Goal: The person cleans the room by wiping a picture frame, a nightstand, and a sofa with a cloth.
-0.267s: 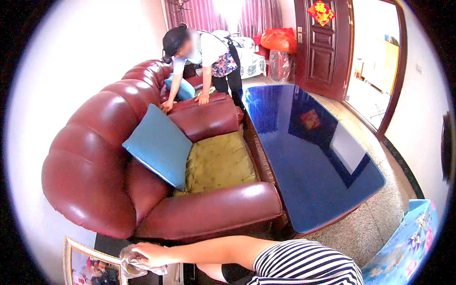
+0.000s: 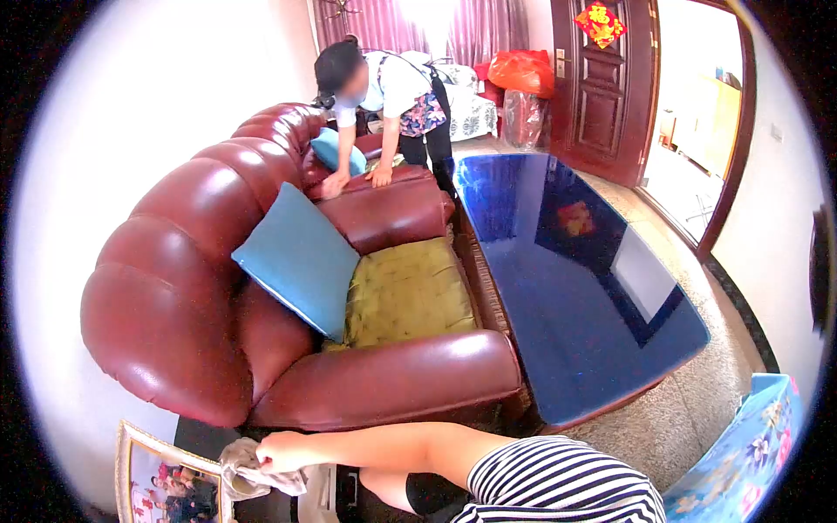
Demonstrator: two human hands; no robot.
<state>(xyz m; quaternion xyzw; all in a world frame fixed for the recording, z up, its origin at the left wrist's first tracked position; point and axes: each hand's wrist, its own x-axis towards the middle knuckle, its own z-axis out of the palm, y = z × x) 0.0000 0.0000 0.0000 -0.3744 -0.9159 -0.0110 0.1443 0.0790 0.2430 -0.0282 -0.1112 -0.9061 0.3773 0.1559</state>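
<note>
Co-worker's hand: since the earlier frame it has slid along the far armrest, closer to that person's other hand, at about 12 o'clock; the whole view has also shifted slightly.
Right hand: at 7 o'clock, its bare forearm reaching in from a striped sleeve; the grip is clamped on a bunched cloth, with the fingers more curled than in the earlier frame.
Grey cloth: at 7 o'clock, crumpled under the knuckles, by the right edge of a picture frame; whether they touch, I cannot tell. It looks light, soft and limp; the gathered middle seems the best hold, as a loose corner would trail.
Picture frame: between 7 and 8 o'clock, stiff and probably fragile; the pale border looks the safest place to hold.
Sofa: its near armrest lies at 1 o'clock from the hand, smooth and likely slippery.
Left hand: out of view, so I cannot tell its grip.
</note>
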